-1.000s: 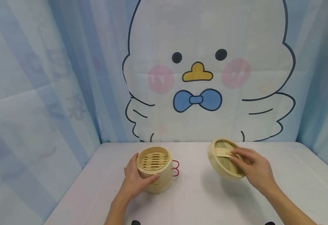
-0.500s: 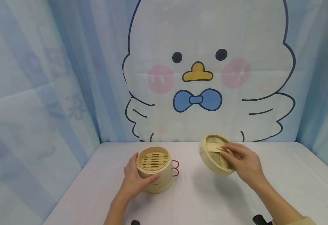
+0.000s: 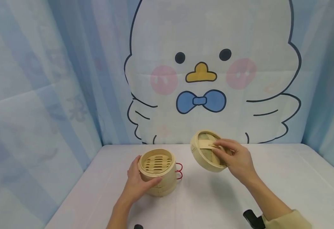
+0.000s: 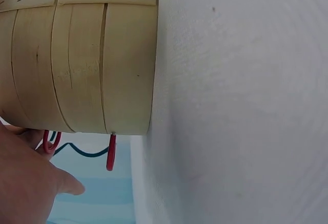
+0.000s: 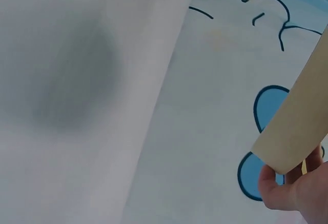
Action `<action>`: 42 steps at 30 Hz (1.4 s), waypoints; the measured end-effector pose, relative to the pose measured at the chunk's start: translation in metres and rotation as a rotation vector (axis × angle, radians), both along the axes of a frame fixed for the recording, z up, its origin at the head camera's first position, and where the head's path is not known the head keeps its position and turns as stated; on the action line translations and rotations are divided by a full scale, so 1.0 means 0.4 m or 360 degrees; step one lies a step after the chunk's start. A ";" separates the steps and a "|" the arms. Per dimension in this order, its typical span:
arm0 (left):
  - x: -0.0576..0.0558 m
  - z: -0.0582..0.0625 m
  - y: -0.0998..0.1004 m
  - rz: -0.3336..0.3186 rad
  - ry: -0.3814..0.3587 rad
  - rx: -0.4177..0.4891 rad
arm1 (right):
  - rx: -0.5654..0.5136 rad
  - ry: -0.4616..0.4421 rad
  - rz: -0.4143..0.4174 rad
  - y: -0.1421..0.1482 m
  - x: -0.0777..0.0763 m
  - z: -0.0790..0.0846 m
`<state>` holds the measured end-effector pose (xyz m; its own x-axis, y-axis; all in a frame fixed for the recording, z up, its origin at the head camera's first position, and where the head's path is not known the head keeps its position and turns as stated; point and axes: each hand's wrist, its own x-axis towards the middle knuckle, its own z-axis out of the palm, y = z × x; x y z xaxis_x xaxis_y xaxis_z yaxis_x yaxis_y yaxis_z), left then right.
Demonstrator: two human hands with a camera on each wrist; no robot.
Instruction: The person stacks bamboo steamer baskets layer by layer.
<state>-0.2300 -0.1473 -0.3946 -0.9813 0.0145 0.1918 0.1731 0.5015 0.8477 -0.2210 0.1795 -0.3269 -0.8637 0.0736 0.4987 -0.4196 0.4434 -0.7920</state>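
A round bamboo steamer stands on the white table, its slatted rack visible from above. Red loops stick out from its side. My left hand grips the steamer's left side, with the thumb across the front. In the left wrist view, the steamer wall fills the upper left and the left hand lies beside the red loops. My right hand pinches the strap on top of the bamboo steamer lid, holding it tilted in the air right of the steamer. The lid's rim also shows in the right wrist view.
The white table runs back to a curtain printed with a chick in a blue bow tie. More pale blue fabric hangs along the left and right. A black wrist device sits at the right sleeve.
The right hand has carried the steamer lid left and slightly upward, closer to the steamer. The left hand and the steamer have stayed in place.
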 end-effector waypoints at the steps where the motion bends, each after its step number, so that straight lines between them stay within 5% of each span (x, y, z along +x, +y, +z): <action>1: 0.000 -0.001 -0.001 0.0000 -0.0006 0.0013 | 0.0000 -0.0009 0.0006 -0.008 -0.002 0.000; 24: -0.014 -0.010 -0.009 -0.0037 0.0041 0.0068 | -0.0107 -0.0103 0.0123 -0.150 -0.067 0.014; 42: -0.013 -0.010 -0.014 -0.0074 0.0035 0.0089 | -0.0018 -0.0064 0.0229 -0.246 -0.085 0.029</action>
